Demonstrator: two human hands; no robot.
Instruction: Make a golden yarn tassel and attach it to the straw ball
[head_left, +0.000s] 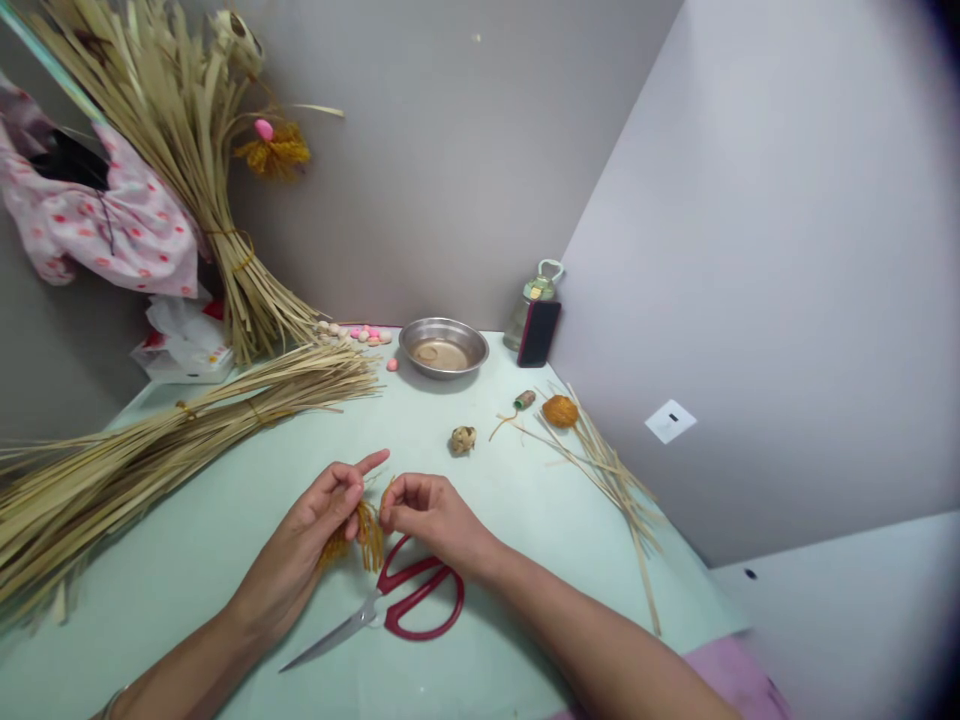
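My left hand (pixel 319 525) and my right hand (pixel 427 515) meet over the pale green table (pixel 187 560), both pinching a small bundle of orange-yellow straw strands (pixel 365 540) that hangs between them. The left index finger points out straight. Red-handled scissors (pixel 397 605) lie flat on the table just below the right hand, blades pointing left.
A long straw bundle (pixel 150 440) lies across the left side; another (pixel 187 150) leans in the back corner by pink cloth (pixel 97 220). A metal bowl (pixel 443 347), a jar with a phone (pixel 538 330), an orange ball (pixel 560 411), a small woven ball (pixel 463 440) and loose straws (pixel 615 480) sit at the right.
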